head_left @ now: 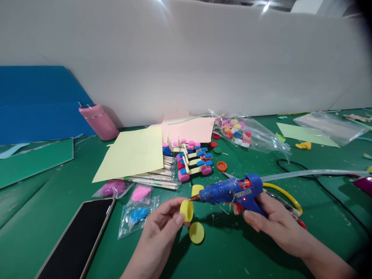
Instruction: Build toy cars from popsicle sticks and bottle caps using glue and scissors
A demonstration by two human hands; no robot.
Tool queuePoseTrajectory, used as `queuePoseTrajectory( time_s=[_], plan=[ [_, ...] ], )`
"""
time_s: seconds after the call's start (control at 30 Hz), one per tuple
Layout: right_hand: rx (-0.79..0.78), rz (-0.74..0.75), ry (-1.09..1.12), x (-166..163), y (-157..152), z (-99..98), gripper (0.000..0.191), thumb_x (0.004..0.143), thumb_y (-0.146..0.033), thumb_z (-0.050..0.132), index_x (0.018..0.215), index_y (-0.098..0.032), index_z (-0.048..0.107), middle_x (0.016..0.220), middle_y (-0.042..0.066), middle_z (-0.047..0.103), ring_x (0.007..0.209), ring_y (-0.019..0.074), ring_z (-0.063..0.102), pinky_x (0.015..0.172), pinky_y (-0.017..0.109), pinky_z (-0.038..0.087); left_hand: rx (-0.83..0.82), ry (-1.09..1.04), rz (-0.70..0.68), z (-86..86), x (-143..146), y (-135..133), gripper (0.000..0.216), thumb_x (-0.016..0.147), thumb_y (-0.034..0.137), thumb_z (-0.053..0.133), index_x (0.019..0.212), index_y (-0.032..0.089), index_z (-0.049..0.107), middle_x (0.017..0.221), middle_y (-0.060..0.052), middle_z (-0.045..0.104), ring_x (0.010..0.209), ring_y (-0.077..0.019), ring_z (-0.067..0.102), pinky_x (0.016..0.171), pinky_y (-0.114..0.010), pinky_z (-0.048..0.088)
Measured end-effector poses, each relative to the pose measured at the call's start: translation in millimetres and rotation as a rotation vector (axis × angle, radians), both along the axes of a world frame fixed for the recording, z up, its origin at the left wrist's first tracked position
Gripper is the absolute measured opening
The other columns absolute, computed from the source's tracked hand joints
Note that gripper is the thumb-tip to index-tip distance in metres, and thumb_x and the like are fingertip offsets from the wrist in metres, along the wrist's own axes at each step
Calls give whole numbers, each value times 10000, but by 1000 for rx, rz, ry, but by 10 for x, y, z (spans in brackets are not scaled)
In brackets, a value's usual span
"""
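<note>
My left hand [162, 226] pinches a yellow bottle cap [186, 210] between thumb and fingers, its hollow side turned right. My right hand [276, 223] grips a blue hot glue gun [232, 191]; the nozzle tip touches the held cap. A clear glue stick [314, 173] runs out of the back of the gun to the right. Two more yellow caps lie on the green table, one [197, 232] below the held cap and one [197, 190] just behind the nozzle.
Small stick-and-cap toy cars [192, 161] stand behind the gun, beside yellow paper [130, 153] and pink paper [188, 130]. A bag of coloured caps [241, 131], a pink bottle [99, 121], a black phone [78, 236], bags of balloons [136, 209] and a black cable [328, 190] lie around.
</note>
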State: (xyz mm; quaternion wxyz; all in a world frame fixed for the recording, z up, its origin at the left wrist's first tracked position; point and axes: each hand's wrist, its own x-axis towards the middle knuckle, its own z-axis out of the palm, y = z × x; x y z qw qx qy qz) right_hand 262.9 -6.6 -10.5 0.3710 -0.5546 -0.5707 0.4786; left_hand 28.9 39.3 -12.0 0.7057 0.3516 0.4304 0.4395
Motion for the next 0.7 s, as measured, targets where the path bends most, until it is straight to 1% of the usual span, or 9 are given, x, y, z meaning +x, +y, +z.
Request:
queuePoseTrajectory(
  time_s=[0.13,0.33,0.43,0.7],
  plan=[
    [1,-10,-30,1,7,3,266,818,-440,482,920,-198,521,685,0,489,574,116,460,509,212,440,10,10,-9,0,-2,9,216,645,245,689,852,185,683,787,-44,628,706,-154,541,655,-256,447],
    [15,-2,-85,24,14,-2,240,826,-425,475,873,-195,528,701,8,516,589,123,478,520,211,441,11,-15,-9,-13,-27,18,221,650,264,682,856,185,681,772,-41,622,679,-143,537,644,-244,439],
    [15,-27,-80,16,7,4,236,821,-430,483,852,-201,534,690,-2,524,586,119,478,521,201,434,-13,-41,7,-16,-31,25,222,646,267,683,849,177,683,768,-42,616,662,-139,541,634,-240,436],
    [11,-20,-13,-3,-6,4,237,832,-398,482,947,-193,517,666,-17,467,579,109,459,519,194,435,-57,-85,-28,-24,-40,35,202,671,245,665,863,184,680,767,-36,618,654,-127,542,642,-228,435]
  ],
)
